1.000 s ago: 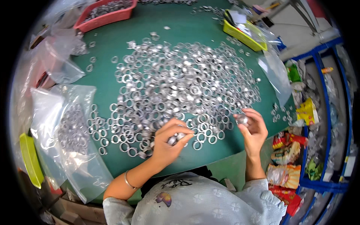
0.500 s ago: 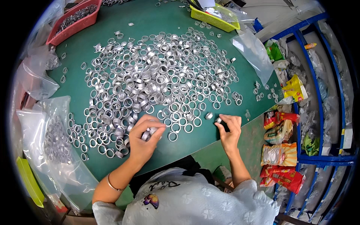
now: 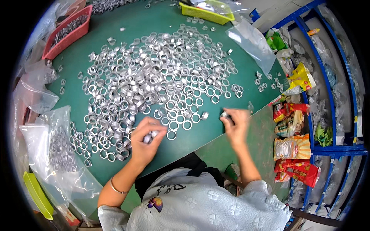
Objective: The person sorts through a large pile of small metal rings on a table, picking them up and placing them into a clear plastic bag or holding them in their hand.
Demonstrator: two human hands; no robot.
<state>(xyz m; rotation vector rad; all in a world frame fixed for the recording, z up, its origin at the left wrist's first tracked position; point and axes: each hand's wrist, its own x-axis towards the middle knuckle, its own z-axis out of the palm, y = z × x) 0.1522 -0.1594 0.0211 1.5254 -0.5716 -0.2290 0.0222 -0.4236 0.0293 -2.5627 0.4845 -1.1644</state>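
At the lower edge, a pale patterned shirt (image 3: 210, 200) fills the view, cut off below. A thin bangle (image 3: 117, 188) circles the left forearm. The left hand (image 3: 145, 140) is curled around several metal rings (image 3: 148, 138); its fingers hide how many. The right hand (image 3: 236, 124), blurred, pinches a small silver piece (image 3: 224, 114) between thumb and fingertips, apparently another ring. Just left of it, a single ring (image 3: 204, 115) rests on the green surface (image 3: 189, 144).

Beyond the hands spreads a broad pile of silver rings (image 3: 154, 77), overlapping so densely in the middle that single ones are hard to make out. To the left, a clear plastic bag (image 3: 63, 152) shows more rings through glare. On the right, bright packets (image 3: 293, 148) sit against a blue-framed shelf (image 3: 339, 150). Farthest away are a red tray (image 3: 72, 39) of small grey parts and a yellow tray (image 3: 208, 15), cut off by the top edge.
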